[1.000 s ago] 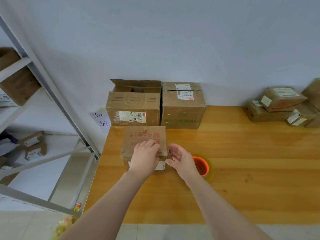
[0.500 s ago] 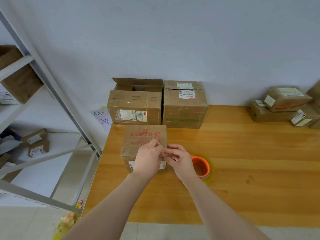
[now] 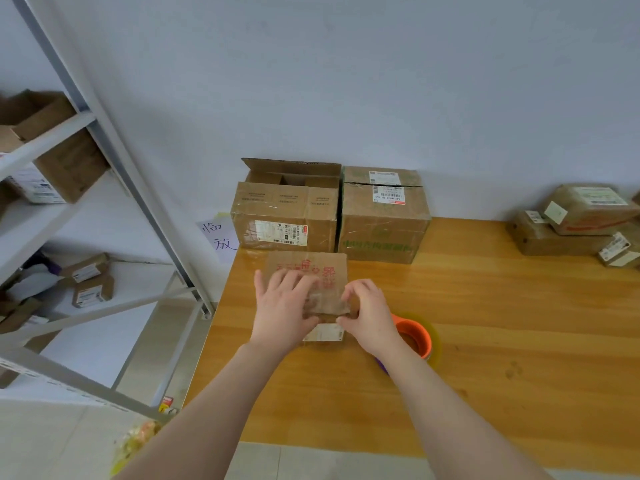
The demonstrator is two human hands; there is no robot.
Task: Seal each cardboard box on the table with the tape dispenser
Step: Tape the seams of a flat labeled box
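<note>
A small flat cardboard box (image 3: 322, 266) with red print lies near the table's left edge. My left hand (image 3: 282, 306) presses flat on its top, fingers spread. My right hand (image 3: 369, 313) grips the box's near right corner, fingers curled on top and thumb at the front face. A glossy strip of clear tape (image 3: 327, 301) lies on the lid between my hands. The orange tape dispenser (image 3: 415, 336) with its clear roll rests on the table just right of my right wrist. Behind stand an open-flapped box (image 3: 287, 216) and a closed box (image 3: 382, 220).
The wooden table (image 3: 485, 323) meets the wall at the back. More small parcels (image 3: 575, 223) are stacked at the far right. A grey metal shelf (image 3: 114, 174) holding cartons stands left of the table. A paper note (image 3: 218, 237) hangs by the table's back left corner.
My left hand slid left from the box's right edge and flattened on the lid. My right hand closed in from beside the box and now grips its near right corner.
</note>
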